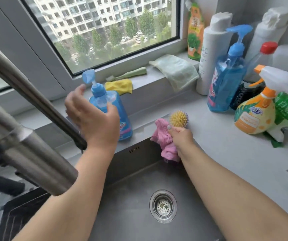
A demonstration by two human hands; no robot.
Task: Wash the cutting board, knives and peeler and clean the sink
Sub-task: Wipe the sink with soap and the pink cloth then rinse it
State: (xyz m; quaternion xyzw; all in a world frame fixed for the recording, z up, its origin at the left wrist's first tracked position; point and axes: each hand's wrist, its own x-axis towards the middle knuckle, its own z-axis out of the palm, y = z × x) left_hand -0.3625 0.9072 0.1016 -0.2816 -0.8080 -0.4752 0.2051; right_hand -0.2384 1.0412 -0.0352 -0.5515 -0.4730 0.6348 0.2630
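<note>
Two hands work at the sink's (pixel 139 197) back edge: left hand (pixel 94 117) spread, cupping the upright soap bottle (pixel 112 108) beneath its pump; right hand (pixel 181 136) alongside, pinching a pink cloth (pixel 164 140), nozzle pointing away.

The tall white bottle (pixel 209 54) by the window shows the grey letters "AC", perhaps the end of a longer word. Printing on the blue pump bottles, orange spray bottle and green pouch is too blurred to read.

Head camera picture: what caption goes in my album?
Left hand reaches for blue soap bottle; right hand holds pink cloth at the sink.
</note>
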